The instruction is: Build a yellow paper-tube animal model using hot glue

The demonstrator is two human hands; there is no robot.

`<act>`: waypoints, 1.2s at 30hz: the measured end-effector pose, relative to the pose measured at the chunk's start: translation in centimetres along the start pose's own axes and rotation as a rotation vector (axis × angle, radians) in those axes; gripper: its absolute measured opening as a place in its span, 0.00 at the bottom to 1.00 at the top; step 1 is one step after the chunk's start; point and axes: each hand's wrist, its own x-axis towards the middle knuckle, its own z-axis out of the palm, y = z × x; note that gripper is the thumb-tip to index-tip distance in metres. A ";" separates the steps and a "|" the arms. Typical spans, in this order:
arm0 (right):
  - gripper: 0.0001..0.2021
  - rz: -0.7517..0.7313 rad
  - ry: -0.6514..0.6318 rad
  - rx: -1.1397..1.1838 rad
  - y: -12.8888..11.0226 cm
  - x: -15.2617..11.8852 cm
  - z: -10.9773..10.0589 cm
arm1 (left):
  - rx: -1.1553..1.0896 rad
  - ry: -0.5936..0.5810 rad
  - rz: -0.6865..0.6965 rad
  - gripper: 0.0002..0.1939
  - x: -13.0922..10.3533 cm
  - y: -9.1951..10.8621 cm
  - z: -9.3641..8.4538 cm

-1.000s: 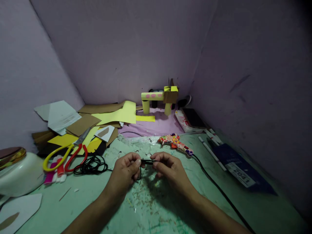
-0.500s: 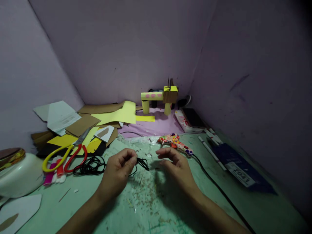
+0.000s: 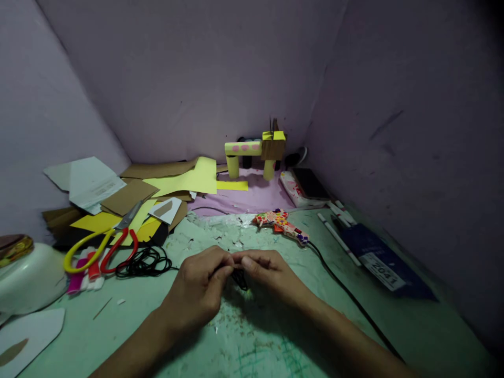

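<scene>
My left hand [image 3: 202, 281] is closed in a pinch on a small looped bundle of thin black cord [image 3: 239, 280], which hangs below the fingertips. My right hand [image 3: 271, 270] meets it from the other side, thumb and fingers pinched at the same cord; the exact grip point is hidden. From the left hand a strand runs to a loose coil of black cord [image 3: 147, 262] on the green table. Beyond the hands lies a flower-patterned glue gun [image 3: 281, 224], its nozzle pointing left.
Red-and-yellow-handled scissors [image 3: 118, 236] rest on paper and cardboard scraps [image 3: 129, 197] at left. A yellow paper-tube animal figure [image 3: 244, 149] stands at the back. On the right are a phone [image 3: 311, 184], white sticks [image 3: 338, 239], a blue packet [image 3: 386, 268] and the gun's cable [image 3: 354, 299].
My right hand has moved left and closed at the cord beside my left hand. My left hand has shifted slightly right with the bundle. The view has tilted slightly.
</scene>
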 end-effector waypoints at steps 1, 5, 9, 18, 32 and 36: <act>0.20 0.024 -0.014 0.032 0.1 0.0 -0.2 | -0.007 -0.003 0.009 0.09 0.1 0.0 -0.1; 0.19 0.080 -0.108 0.046 0.0 -0.1 -0.4 | -0.030 -0.015 0.047 0.09 0.3 -0.1 -0.1; 0.17 0.090 -0.089 0.024 -0.1 0.0 -0.3 | 0.002 -0.023 0.091 0.09 0.2 0.0 0.1; 0.12 0.151 -0.026 0.119 0.2 0.0 -0.1 | -0.039 0.024 0.097 0.09 0.2 -0.2 0.3; 0.13 0.146 0.131 0.160 -0.1 0.2 -0.4 | -0.289 0.022 -0.401 0.06 1.3 0.4 0.2; 0.12 0.132 0.150 0.145 0.1 0.3 -0.3 | -0.274 0.019 -0.407 0.06 1.1 0.3 0.6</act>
